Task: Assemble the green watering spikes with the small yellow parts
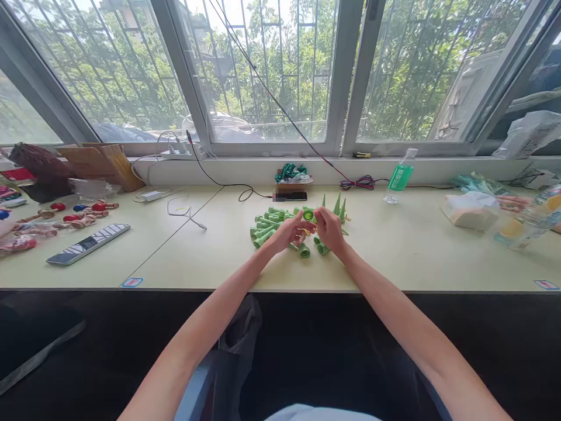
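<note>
My left hand (291, 230) is curled around a bright green round-mouthed piece (308, 214), its thumb pointing up beside it. Close against the piece's right side is my right hand (329, 228), thumb and fingers pinched together; what lies within that pinch is hidden. A small yellow bit shows below the left fingers. A pile of green hollow cone-shaped tubes (265, 230) lies on the table to the left of and behind my left hand. One tube (304, 251) sits with its open end towards me. Just past my right hand, several pointed green cones (337, 204) stand upright.
A black phone (291, 196) and a small box of green and silver wrappers (293, 175) are behind the pile. A bottle (398, 176) stands right of it. Wooden toys with red and blue balls (79, 216) and a patterned long case (88, 244) lie left; tissues (470, 209) sit right.
</note>
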### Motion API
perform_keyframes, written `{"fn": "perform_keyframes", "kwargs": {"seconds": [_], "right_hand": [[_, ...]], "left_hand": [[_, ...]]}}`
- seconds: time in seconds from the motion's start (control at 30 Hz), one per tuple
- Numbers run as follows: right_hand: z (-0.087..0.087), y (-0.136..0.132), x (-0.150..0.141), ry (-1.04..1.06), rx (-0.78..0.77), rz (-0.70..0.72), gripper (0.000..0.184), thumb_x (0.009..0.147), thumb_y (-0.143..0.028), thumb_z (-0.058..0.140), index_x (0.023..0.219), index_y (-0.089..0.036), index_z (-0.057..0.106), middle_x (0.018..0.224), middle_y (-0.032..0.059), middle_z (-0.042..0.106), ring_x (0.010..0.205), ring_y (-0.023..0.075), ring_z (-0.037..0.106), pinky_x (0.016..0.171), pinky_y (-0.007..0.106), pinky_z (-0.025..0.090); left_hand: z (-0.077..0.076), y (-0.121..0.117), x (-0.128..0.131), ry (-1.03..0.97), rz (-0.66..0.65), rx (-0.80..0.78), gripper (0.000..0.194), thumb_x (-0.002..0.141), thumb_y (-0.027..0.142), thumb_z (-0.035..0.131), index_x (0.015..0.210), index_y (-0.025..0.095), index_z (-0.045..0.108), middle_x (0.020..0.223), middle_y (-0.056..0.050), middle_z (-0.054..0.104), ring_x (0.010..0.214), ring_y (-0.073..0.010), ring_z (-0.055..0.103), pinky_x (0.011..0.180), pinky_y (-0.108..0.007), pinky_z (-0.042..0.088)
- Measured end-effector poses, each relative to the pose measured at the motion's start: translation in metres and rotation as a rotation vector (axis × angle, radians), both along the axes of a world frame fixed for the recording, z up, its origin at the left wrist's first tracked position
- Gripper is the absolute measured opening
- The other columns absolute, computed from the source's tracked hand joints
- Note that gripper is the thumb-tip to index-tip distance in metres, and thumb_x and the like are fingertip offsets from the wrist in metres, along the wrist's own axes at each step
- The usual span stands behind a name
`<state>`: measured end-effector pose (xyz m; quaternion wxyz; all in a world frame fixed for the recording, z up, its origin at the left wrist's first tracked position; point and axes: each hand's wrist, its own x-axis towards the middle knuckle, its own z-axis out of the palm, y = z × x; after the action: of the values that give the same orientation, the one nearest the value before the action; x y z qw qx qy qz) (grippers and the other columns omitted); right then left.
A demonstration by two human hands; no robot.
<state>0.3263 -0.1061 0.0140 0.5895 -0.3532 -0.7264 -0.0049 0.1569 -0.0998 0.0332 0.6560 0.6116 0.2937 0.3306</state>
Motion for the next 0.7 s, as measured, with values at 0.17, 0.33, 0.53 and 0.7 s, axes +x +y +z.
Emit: {"fn": "perform_keyframes", "kwargs": {"seconds": [0.17, 0.33, 0.53, 0.7], "right_hand": [[-0.0027, 0.0028, 0.0010, -0.005, 0.010, 0.008, 0.037, 0.104, -0.040, 0.032, 0.075, -0.021, 0.044, 0.065, -0.0009, 0.047, 0.058, 0.0130, 0.039, 0.059, 0.026, 0.032], [-0.0046, 0.0036, 0.0019, -0.021, -0.027, -0.004, 0.037, 0.104, -0.041, 0.032, 0.075, -0.022, 0.043, 0.063, -0.0019, 0.047, 0.056, 0.0122, 0.038, 0.058, 0.025, 0.032], [-0.0044, 0.0039, 0.0017, -0.018, -0.059, -0.018, 0.035, 0.102, -0.039, 0.033, 0.073, -0.022, 0.042, 0.061, -0.0027, 0.045, 0.054, 0.0117, 0.036, 0.056, 0.025, 0.030], [-0.0051, 0.0043, 0.0016, -0.011, -0.104, -0.020, 0.032, 0.101, -0.037, 0.035, 0.073, -0.022, 0.043, 0.063, -0.0008, 0.052, 0.054, 0.0121, 0.039, 0.057, 0.025, 0.032]], "left_hand": [[0.0025, -0.0034, 0.0006, -0.026, 0.036, 0.038, 0.063, 0.078, 0.071, 0.063, 0.091, 0.009, 0.066, 0.071, -0.005, 0.062, 0.048, -0.0070, 0.046, 0.040, -0.019, 0.029], [0.0049, -0.0053, 0.0002, -0.065, 0.034, 0.036, 0.052, 0.074, 0.062, 0.073, 0.088, 0.015, 0.056, 0.065, 0.003, 0.051, 0.052, -0.0075, 0.050, 0.041, -0.018, 0.030], [0.0040, -0.0047, 0.0001, -0.082, 0.025, 0.073, 0.046, 0.074, 0.055, 0.076, 0.084, 0.017, 0.051, 0.063, 0.005, 0.044, 0.050, -0.0062, 0.047, 0.040, -0.017, 0.032], [0.0047, -0.0059, -0.0005, -0.063, 0.013, 0.099, 0.043, 0.077, 0.052, 0.075, 0.082, 0.018, 0.049, 0.062, 0.004, 0.049, 0.049, -0.0060, 0.046, 0.042, -0.018, 0.032]]}}
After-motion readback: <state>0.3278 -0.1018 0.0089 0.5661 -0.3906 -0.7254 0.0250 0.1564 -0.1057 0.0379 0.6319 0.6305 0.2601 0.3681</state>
